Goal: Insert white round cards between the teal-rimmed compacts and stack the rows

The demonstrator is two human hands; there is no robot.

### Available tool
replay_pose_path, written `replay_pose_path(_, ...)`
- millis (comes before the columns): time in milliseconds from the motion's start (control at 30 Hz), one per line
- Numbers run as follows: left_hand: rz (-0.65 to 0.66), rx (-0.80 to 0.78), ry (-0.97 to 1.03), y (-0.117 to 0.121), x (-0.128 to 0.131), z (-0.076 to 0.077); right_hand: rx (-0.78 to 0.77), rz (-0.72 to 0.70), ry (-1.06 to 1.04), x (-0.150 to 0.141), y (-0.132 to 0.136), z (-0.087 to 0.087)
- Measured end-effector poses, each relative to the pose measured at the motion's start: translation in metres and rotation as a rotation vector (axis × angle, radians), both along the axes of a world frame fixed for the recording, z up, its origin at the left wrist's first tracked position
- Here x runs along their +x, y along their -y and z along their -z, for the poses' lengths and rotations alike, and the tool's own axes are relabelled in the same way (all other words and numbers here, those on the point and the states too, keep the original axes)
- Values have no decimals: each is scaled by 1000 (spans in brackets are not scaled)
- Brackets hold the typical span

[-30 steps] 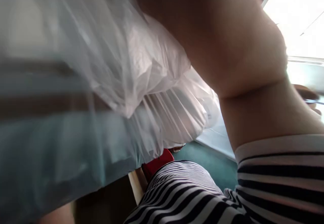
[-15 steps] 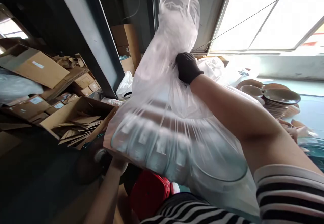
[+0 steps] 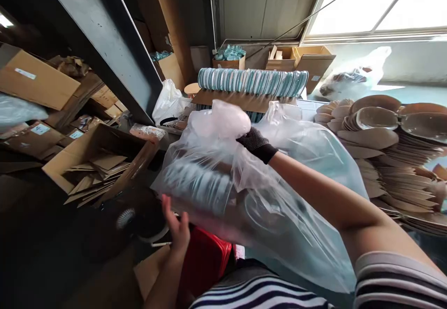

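Note:
A large clear plastic bag lies in front of me, with a row of round teal-rimmed dishes inside, blurred by the film. My right hand, in a dark dotted glove, grips the bag's gathered upper part, which bunches up beside the fist. Bare and off the bag, my left hand is at its lower left side with fingers apart.
Behind the bag stands a long row of teal-rimmed dishes on edge. Stacked brown oval dishes crowd the right. An open carton of cardboard pieces is at left, a red stool-like object below.
The bag and its dishes have come down, and its top has sunk with my right hand still gripping it. My left hand has come away from the underside and opened.

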State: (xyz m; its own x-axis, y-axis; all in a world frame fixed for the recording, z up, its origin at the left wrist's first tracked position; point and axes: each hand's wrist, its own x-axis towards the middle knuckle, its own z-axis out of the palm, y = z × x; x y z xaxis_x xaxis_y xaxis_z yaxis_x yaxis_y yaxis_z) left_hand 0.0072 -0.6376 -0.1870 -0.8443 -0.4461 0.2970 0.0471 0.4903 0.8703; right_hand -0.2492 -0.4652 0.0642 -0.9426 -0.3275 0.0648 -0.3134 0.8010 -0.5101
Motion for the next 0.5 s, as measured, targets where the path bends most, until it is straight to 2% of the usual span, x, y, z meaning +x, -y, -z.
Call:
replay_pose_path(67, 221, -131, -120, -26, 10, -14, 10, -41, -52, -3, -5, -15)
replay_pose_path(133, 478, -318, -168, -50, 13, -22, 148, -95, -56, -2, -9, -38)
replay_pose_path(167, 531, -388, -160, -60, 12, -23, 259, -101, -41, 0, -13, -51)
replay_pose_path(233, 515, -459, -115, -73, 6, -21, 519, -76, 30, 8, -23, -74)
replay_pose_path(300, 460, -476, -89, -78, -2, -18, 717, -39, 125, 22, -34, -85)
replay_pose_path(367, 438, -474, -77, -79, -8, -19, 784, -68, 174, 40, -41, -78)
replay_pose_path(433, 435, -455, -67, -77, -11, -23, 796, -107, 162, 57, -39, -55)
replay_pose_path(500, 446, -428, -68, -75, -11, -28, 819, -86, 132, 69, -31, -32)
